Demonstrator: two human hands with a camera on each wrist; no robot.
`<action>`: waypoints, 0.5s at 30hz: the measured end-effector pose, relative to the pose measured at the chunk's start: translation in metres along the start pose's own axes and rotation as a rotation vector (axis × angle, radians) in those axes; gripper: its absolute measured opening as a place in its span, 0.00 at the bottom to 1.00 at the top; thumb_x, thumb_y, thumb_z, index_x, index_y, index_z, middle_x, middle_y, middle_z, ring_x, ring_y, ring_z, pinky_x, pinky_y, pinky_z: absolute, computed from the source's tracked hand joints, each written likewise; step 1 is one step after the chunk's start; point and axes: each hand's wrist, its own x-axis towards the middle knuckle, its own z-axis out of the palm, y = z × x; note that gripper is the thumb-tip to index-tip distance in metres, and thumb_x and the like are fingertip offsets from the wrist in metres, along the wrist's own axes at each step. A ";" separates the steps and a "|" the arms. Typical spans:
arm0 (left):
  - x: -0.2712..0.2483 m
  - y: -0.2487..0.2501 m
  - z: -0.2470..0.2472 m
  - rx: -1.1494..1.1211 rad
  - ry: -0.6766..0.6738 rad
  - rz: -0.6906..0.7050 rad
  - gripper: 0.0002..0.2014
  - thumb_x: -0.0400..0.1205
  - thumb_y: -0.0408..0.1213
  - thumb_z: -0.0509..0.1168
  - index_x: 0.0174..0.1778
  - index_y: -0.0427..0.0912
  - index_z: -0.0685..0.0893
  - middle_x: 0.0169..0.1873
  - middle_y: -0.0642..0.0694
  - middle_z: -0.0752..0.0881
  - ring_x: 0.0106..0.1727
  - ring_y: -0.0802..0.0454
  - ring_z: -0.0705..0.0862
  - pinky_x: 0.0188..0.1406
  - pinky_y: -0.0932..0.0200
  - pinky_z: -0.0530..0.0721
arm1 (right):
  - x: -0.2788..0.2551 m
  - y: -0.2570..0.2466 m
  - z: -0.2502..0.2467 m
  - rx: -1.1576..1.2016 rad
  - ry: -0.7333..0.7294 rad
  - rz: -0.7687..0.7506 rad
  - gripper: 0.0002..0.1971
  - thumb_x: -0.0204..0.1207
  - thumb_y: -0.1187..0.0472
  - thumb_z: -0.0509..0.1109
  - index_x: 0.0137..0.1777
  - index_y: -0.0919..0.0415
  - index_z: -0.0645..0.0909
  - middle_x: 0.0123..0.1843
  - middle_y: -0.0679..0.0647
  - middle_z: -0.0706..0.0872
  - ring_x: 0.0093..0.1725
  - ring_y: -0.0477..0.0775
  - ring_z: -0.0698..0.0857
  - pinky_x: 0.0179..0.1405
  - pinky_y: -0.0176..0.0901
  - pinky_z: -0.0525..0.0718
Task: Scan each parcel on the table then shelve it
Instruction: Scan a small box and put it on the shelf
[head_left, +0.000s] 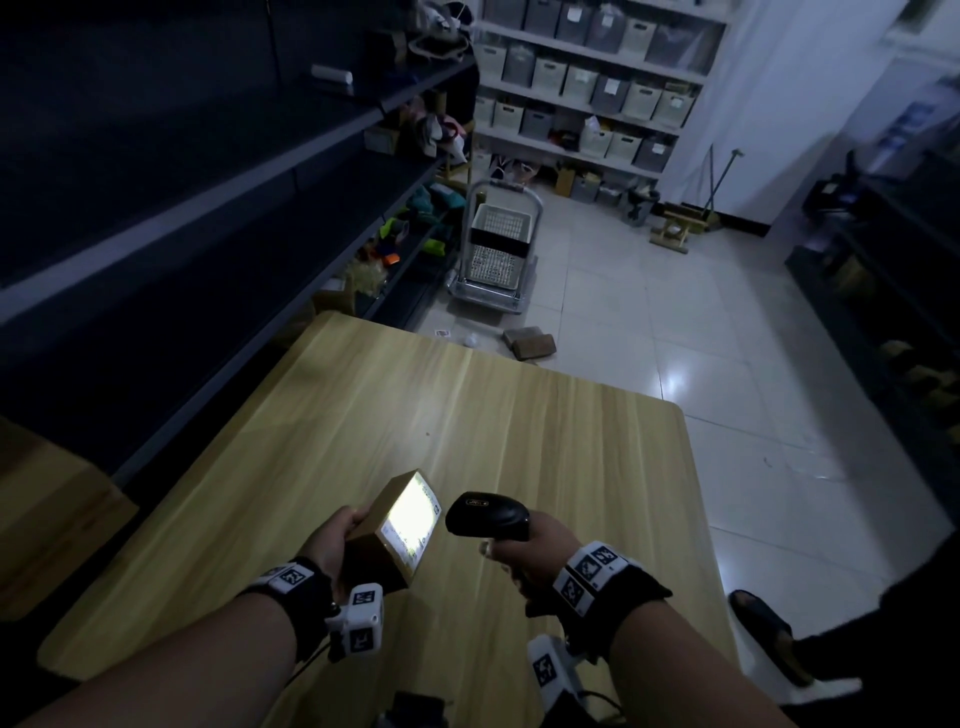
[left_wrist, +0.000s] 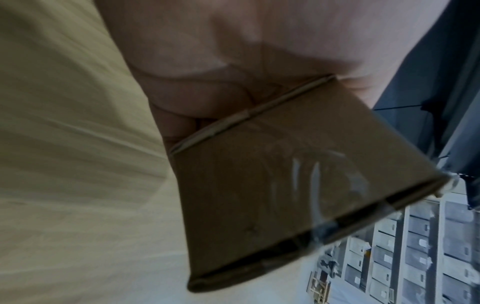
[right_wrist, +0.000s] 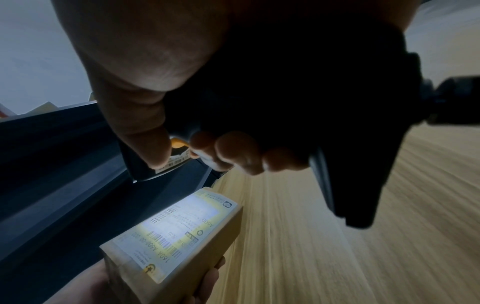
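A small brown cardboard parcel (head_left: 387, 530) is held above the wooden table (head_left: 519, 441) in my left hand (head_left: 332, 540), whose fingers wrap its lower end. Its white shipping label (head_left: 413, 519) faces right and glows under the scanner's light; barcodes show on the label (right_wrist: 176, 232) in the right wrist view. My right hand (head_left: 530, 556) grips a black handheld barcode scanner (head_left: 488, 514) by its handle, head pointed left at the label, a short gap away. In the left wrist view the parcel's taped brown side (left_wrist: 272, 185) fills the frame under my palm.
Dark metal shelving (head_left: 208, 208) runs along the left of the table. A trolley with stacked white baskets (head_left: 498, 244) stands on the tiled floor beyond. White racks of bins (head_left: 587, 83) line the back wall. A brown package (head_left: 530, 343) lies on the floor.
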 end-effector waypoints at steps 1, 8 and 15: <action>0.001 0.001 -0.001 -0.006 -0.002 -0.003 0.27 0.82 0.51 0.66 0.64 0.30 0.89 0.59 0.27 0.90 0.70 0.24 0.83 0.68 0.33 0.80 | 0.000 0.000 -0.001 0.003 -0.002 -0.001 0.08 0.66 0.51 0.82 0.32 0.48 0.87 0.28 0.55 0.82 0.28 0.56 0.79 0.33 0.51 0.79; 0.002 0.000 -0.008 0.049 -0.020 0.002 0.27 0.82 0.52 0.64 0.62 0.29 0.89 0.58 0.26 0.90 0.66 0.25 0.86 0.71 0.31 0.79 | 0.002 0.000 -0.003 0.007 -0.005 -0.007 0.08 0.73 0.55 0.82 0.38 0.53 0.86 0.26 0.53 0.81 0.24 0.54 0.78 0.28 0.45 0.78; 0.010 0.000 -0.008 -0.039 -0.021 0.000 0.29 0.80 0.52 0.65 0.66 0.30 0.87 0.60 0.27 0.90 0.65 0.26 0.87 0.72 0.29 0.79 | 0.000 -0.002 -0.006 0.008 -0.033 -0.014 0.08 0.77 0.58 0.81 0.40 0.56 0.85 0.26 0.51 0.80 0.22 0.51 0.77 0.26 0.42 0.77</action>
